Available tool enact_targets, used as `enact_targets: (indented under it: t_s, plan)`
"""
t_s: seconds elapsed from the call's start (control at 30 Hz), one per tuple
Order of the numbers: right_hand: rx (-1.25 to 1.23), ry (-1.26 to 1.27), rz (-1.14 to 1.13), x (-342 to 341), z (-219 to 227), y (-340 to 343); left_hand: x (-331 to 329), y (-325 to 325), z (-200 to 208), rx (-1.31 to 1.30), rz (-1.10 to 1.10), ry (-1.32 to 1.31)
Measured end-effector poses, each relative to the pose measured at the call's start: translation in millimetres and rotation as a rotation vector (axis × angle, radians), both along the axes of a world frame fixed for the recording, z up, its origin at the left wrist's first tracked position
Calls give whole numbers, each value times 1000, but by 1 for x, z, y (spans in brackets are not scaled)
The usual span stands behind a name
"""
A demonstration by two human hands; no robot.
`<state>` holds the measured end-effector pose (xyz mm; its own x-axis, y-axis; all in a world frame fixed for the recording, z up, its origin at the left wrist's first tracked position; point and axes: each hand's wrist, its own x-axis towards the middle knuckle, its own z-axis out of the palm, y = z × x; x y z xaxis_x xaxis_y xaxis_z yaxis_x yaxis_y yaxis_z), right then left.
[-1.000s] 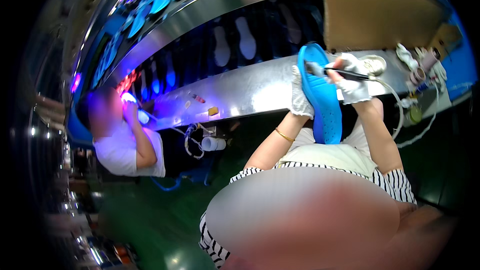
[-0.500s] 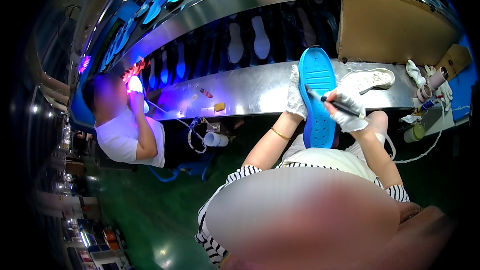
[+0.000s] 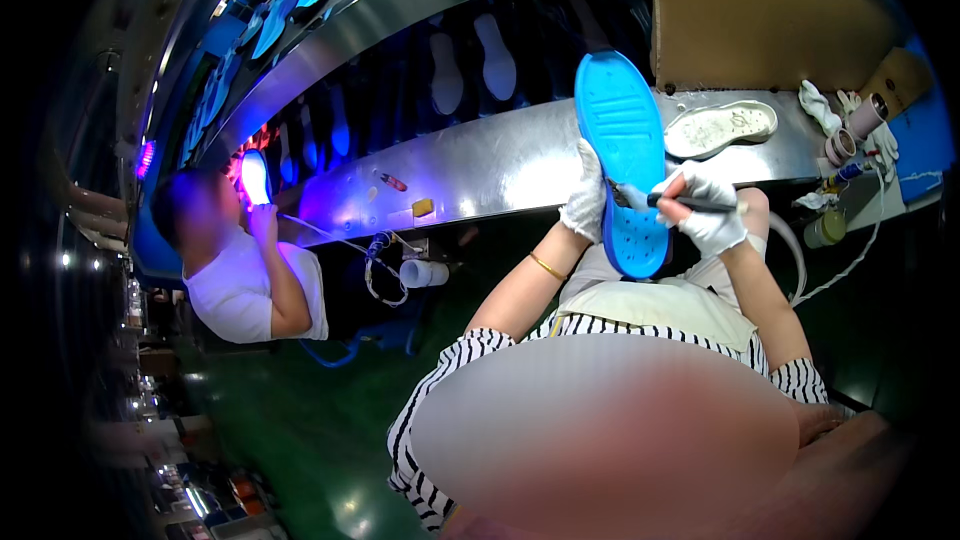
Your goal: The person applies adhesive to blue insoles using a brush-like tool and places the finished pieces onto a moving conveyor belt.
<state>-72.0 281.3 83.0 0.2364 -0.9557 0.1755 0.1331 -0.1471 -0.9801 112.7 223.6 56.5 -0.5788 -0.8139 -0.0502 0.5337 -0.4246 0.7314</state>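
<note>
A large blue shoe sole (image 3: 622,130) is tilted in front of me, its inner side with ridges and small holes facing up. My left hand (image 3: 583,202), in a white glove, is closed on the sole's left edge; its fingertips behind the sole are hidden. In my right hand (image 3: 708,220), gloved with bare fingertips, a brush (image 3: 715,206) with a black handle is gripped. The brush tip touches the sole near its left edge, around the middle. On the metal bench to the right of the sole lies an off-white shoe sole (image 3: 720,129).
A metal bench (image 3: 500,165) runs across, below a dark rack holding several soles. A cardboard sheet (image 3: 770,20) stands at the back right, near rolls (image 3: 865,112) and spare gloves (image 3: 820,108). At left a person (image 3: 255,270) holds a glowing sole (image 3: 255,178).
The blue sole has tilted and come slightly left with my left hand. The brush has moved down the sole, toward its lower half. My view has also shifted slightly.
</note>
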Motion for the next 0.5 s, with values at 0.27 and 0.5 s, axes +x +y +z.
enact_targets:
  t_s: [0.27,0.5]
  plan:
    - [-271,188,-69,4,16,-17,-15,-32,11,146,46,282]
    - [-189,174,-147,9,30,-17,-12,-61,9,-103,-2,667]
